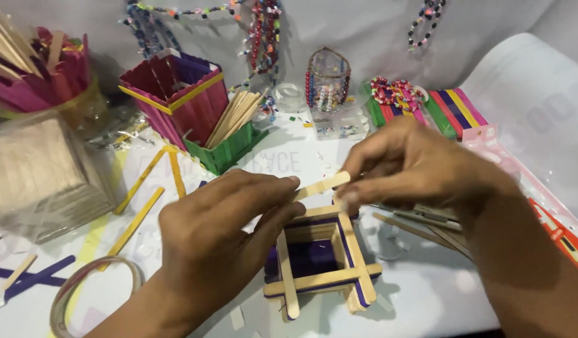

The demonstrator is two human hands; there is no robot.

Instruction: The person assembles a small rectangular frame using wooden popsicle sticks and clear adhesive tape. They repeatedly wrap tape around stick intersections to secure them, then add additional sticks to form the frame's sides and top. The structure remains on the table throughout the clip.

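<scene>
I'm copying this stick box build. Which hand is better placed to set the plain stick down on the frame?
Probably the right hand: it pinches the plain stick at the end directly above the stick box, while the left hand steadies the other end.

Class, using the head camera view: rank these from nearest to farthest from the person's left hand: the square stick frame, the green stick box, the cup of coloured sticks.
1. Square stick frame: just right of the left hand, partly under its fingers.
2. Green stick box: above the hand, mid-table.
3. Cup of coloured sticks: far upper-left corner.
</scene>
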